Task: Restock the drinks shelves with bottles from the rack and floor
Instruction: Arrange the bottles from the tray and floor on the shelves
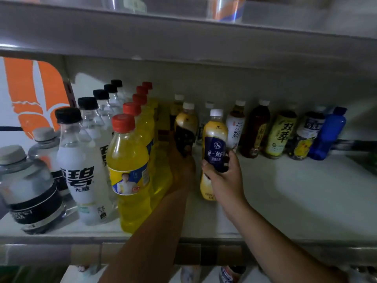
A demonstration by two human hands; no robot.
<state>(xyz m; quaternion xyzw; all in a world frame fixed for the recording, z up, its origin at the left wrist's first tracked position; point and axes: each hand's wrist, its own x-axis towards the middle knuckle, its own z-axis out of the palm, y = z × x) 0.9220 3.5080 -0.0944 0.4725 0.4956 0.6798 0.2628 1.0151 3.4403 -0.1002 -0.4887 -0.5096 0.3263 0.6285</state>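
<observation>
Left hand (pixel 182 163) clamps the rear milk tea bottle (pixel 186 121), and right hand (pixel 225 179) wraps the front milk tea bottle (pixel 215 131), both upright on the shelf (pixel 295 201). Best bet is to slide them straight back in one lane, labels forward, without nudging the yellow soda row (pixel 130 180) alongside.

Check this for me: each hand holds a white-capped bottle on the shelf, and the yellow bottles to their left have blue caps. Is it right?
Not quite. The head view shows the yellow bottles have red caps, not blue. The rest holds: the left hand grips one white-capped bottle, the right hand another, on the shelf.
</observation>
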